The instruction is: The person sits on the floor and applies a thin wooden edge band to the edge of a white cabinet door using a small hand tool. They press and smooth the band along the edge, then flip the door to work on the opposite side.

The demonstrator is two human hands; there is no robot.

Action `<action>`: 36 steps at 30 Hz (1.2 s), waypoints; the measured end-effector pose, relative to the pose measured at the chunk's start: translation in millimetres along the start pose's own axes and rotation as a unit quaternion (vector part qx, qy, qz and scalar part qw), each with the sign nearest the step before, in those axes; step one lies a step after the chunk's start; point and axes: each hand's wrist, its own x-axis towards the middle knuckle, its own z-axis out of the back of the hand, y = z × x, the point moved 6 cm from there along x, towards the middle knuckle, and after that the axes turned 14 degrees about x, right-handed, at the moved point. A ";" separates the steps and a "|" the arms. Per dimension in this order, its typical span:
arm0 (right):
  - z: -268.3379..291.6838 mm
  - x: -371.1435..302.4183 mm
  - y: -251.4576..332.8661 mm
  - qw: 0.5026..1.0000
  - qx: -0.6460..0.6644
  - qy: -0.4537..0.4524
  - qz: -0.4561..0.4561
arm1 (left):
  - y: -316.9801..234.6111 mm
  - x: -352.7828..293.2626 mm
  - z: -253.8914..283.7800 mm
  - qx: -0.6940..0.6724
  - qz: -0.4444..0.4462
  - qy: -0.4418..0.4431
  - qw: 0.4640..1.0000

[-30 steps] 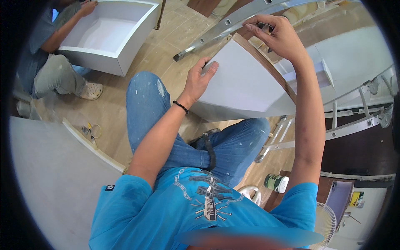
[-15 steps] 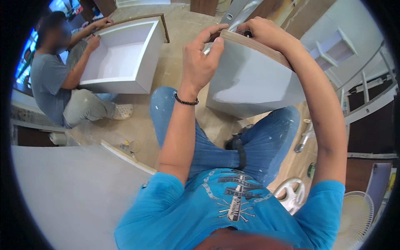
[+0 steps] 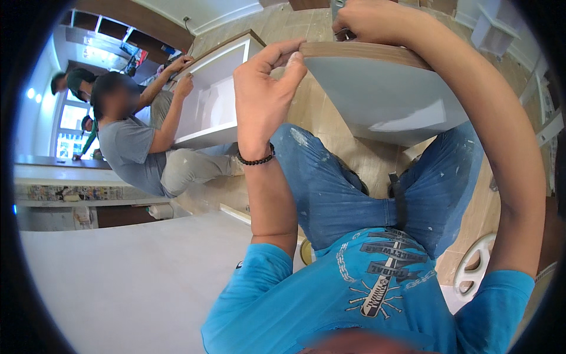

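Note:
Between my knees stands a drawer [image 3: 383,88] with grey-white sides and a wood-grain front panel [image 3: 365,52] on its upper edge. My left hand [image 3: 265,88] is closed at the panel's left corner, thumb and forefinger pinching its edge. Over the panel's far side reaches my right hand [image 3: 377,22], its fingers curled. A small dark object shows at those fingertips, too hidden to name. On the left, a seated co-worker [image 3: 132,130] has both hands on the brown front edge of another white drawer [image 3: 221,88].
A large pale panel [image 3: 130,283] lies at my left. A white plastic piece with oval openings [image 3: 473,265] is by my right elbow. White shelving [image 3: 495,29] stands at the far right. Other people [image 3: 79,85] are at the far left, near a bright window.
The view has swung to the left, so the drawers and the co-worker appear farther right. My hands stay at the wood-edged panel, with little visible change in their grip.

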 end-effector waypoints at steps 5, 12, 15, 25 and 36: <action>4.2 -5.5 5.2 0.999 0.025 -0.027 -0.006 | 1.0 1.9 1.9 -0.037 0.050 0.030 0.998; 9.4 -10.6 9.2 0.998 0.037 -0.035 -0.024 | -1.1 3.3 1.8 -0.013 0.070 0.045 0.996; 8.1 -7.2 8.2 0.999 0.029 -0.037 -0.024 | 0.2 4.3 1.5 -0.031 0.049 0.043 0.997; 8.1 -6.0 6.3 0.998 0.022 -0.046 -0.029 | 3.2 5.9 0.0 -0.041 0.052 0.054 0.996; 6.3 -3.6 3.6 0.999 0.019 -0.037 -0.022 | 1.6 2.8 -0.5 -0.066 0.040 0.056 0.995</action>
